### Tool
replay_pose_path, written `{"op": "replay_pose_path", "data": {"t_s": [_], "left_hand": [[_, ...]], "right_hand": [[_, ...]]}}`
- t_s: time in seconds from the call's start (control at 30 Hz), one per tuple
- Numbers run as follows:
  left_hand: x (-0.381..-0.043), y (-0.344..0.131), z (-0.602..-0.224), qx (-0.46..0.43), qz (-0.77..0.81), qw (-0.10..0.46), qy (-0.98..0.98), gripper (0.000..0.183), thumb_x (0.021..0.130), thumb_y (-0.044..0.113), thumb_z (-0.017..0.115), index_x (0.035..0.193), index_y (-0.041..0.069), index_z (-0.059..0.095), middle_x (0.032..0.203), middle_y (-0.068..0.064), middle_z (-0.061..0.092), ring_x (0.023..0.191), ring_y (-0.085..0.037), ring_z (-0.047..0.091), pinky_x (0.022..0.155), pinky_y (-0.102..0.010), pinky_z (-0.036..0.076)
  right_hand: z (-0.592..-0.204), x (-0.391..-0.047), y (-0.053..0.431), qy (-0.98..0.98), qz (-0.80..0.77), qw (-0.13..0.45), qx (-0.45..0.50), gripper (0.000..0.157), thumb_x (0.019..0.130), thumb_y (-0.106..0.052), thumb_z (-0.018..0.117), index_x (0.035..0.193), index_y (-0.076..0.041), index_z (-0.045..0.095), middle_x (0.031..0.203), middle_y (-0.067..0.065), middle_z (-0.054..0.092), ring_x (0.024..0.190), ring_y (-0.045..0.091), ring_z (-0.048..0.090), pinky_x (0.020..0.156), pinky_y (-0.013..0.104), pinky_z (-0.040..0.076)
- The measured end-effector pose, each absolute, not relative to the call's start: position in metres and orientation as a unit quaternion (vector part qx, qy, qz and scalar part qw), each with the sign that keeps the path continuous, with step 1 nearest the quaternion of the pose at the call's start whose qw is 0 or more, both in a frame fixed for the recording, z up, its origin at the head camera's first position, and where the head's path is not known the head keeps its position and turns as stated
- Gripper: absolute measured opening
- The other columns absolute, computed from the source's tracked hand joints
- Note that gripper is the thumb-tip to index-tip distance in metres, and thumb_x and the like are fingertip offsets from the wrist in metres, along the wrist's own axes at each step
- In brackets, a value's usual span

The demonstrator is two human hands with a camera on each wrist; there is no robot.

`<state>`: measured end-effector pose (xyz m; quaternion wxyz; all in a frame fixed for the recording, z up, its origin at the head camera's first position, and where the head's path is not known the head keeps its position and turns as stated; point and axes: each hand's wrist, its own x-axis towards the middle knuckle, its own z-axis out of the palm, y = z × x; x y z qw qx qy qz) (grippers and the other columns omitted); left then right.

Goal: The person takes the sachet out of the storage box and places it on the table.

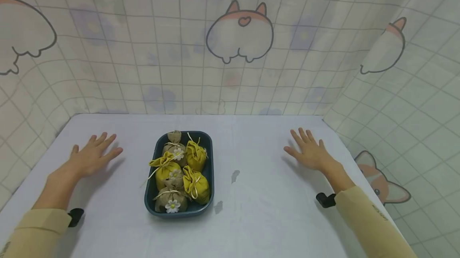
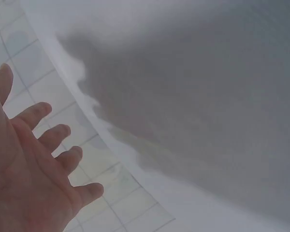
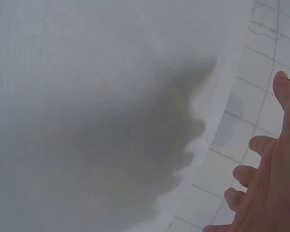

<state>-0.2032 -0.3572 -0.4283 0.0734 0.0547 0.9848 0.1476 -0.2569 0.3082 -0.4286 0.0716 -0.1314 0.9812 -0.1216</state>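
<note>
A dark blue rectangular tray (image 1: 212, 158) stands on the white table, left of the middle. Small drawstring pouches fill it. Three are yellow, among them one at the upper right (image 1: 195, 156) and one at the lower right (image 1: 197, 186). Others are beige with white flowers, such as the front pouch (image 1: 167, 200). To the tray's left, my left hand (image 1: 91, 158) is held palm down over the table, fingers spread. My right hand (image 1: 309, 152) hovers likewise, well to the tray's right. Both hands hold nothing and cast shadows on the cloth, as the wrist views also show.
White cloth covers the table (image 1: 258, 226), with two small grey patches, one (image 1: 235, 176) right of the tray and another (image 1: 218, 207) near its front corner. A checked curtain with corgi drawings (image 1: 240, 82) surrounds the back and sides.
</note>
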Motion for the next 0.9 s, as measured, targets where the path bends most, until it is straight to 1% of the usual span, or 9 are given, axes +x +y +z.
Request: {"op": "replay_pose_path", "data": {"t_s": [0.17,0.33,0.5,0.67,0.8,0.9], "left_hand": [[-0.205,-0.349,-0.427,0.051,0.148,0.073,0.985,0.086,0.105,0.063,0.035,0.16,-0.001,0.02,0.16,-0.037,0.012,0.145,-0.06,0.005,0.106,-0.084,-0.003],[-0.206,-0.339,-0.426,0.057,0.151,0.07,0.984,0.085,0.105,0.064,0.035,0.16,-0.001,0.024,0.16,-0.037,0.015,0.145,-0.06,0.008,0.106,-0.083,0.0],[-0.206,-0.328,-0.425,0.068,0.149,0.057,0.985,0.083,0.105,0.063,0.035,0.157,-0.002,0.032,0.158,-0.038,0.023,0.144,-0.059,0.016,0.107,-0.083,0.008],[-0.205,-0.313,-0.423,0.086,0.157,0.042,0.983,0.078,0.107,0.059,0.038,0.154,-0.003,0.039,0.155,-0.04,0.027,0.141,-0.059,0.024,0.108,-0.079,0.017],[-0.203,-0.3,-0.418,0.099,0.172,0.034,0.98,0.075,0.108,0.057,0.038,0.152,-0.003,0.041,0.154,-0.04,0.029,0.139,-0.06,0.027,0.109,-0.077,0.022],[-0.2,-0.293,-0.416,0.108,0.197,0.032,0.974,0.072,0.109,0.055,0.038,0.152,-0.003,0.042,0.154,-0.039,0.03,0.139,-0.06,0.028,0.108,-0.077,0.024]], "right_hand": [[-0.426,-0.256,0.3,0.979,-0.132,0.058,-0.145,0.086,0.104,-0.065,0.037,0.165,-0.008,0.016,0.168,0.025,0.004,0.153,0.047,-0.001,0.113,0.077,0.004],[-0.423,-0.255,0.291,0.975,-0.15,0.046,-0.155,0.083,0.105,-0.064,0.038,0.164,-0.007,0.022,0.168,0.025,0.011,0.152,0.047,0.007,0.114,0.075,0.011],[-0.425,-0.255,0.282,0.972,-0.158,0.027,-0.171,0.08,0.106,-0.062,0.039,0.161,-0.005,0.029,0.166,0.025,0.02,0.15,0.048,0.019,0.116,0.069,0.02],[-0.425,-0.253,0.269,0.969,-0.166,0.014,-0.182,0.077,0.105,-0.062,0.041,0.16,-0.008,0.035,0.165,0.022,0.026,0.148,0.045,0.027,0.115,0.066,0.026],[-0.423,-0.25,0.258,0.964,-0.174,-0.005,-0.2,0.075,0.105,-0.062,0.043,0.157,-0.009,0.04,0.162,0.021,0.033,0.146,0.043,0.032,0.115,0.064,0.03],[-0.421,-0.246,0.249,0.96,-0.179,-0.016,-0.214,0.072,0.104,-0.061,0.044,0.154,-0.01,0.044,0.159,0.018,0.039,0.144,0.04,0.037,0.113,0.062,0.034]]}}
